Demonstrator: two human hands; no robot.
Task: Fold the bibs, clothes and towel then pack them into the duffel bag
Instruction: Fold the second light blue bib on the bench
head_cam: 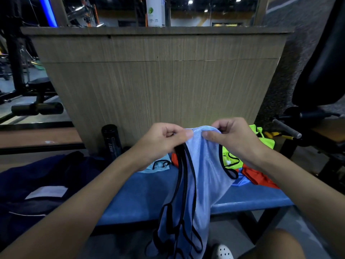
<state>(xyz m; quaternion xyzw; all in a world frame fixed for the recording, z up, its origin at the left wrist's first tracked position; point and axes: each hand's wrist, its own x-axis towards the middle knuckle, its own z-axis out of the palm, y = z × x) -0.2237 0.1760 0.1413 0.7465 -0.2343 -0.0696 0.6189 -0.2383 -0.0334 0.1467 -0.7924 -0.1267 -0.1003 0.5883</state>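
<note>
Your forearms reached in from the bottom corners of the frame, and between them the light blue bib [201, 174] hung down past the front edge of the counter [141, 195] to the bottom centre. Your left hand [166, 139] and right hand [231, 137] met just above mid-frame, close together. Each pinched the bib's top edge between thumb and curled fingers [169, 130], so both were grasping cloth and neither was released. Holding it up by that edge, I judge, let its own weight pull it straight so you could match the straps before folding.

It was thin mesh, slightly see-through and limp. Black piping bound it and traced long narrow loops around the arm and neck openings.

Behind it, on the blue padded counter, lay the unfolded pile. A second pale blue bib [158, 165] sat left of centre, with an orange bib [257, 176] and a neon green bib [261, 141] to the right, all crumpled and overlapping.

At lower left slumped dark navy fabric with a white label, probably the duffel bag [37, 184], soft-sided and slack. I could not tell whether anything was packed in it. A black bottle [111, 141], a smooth cylinder, stood upright against the ribbed wooden panel [158, 81] that filled the middle of the frame.
</note>
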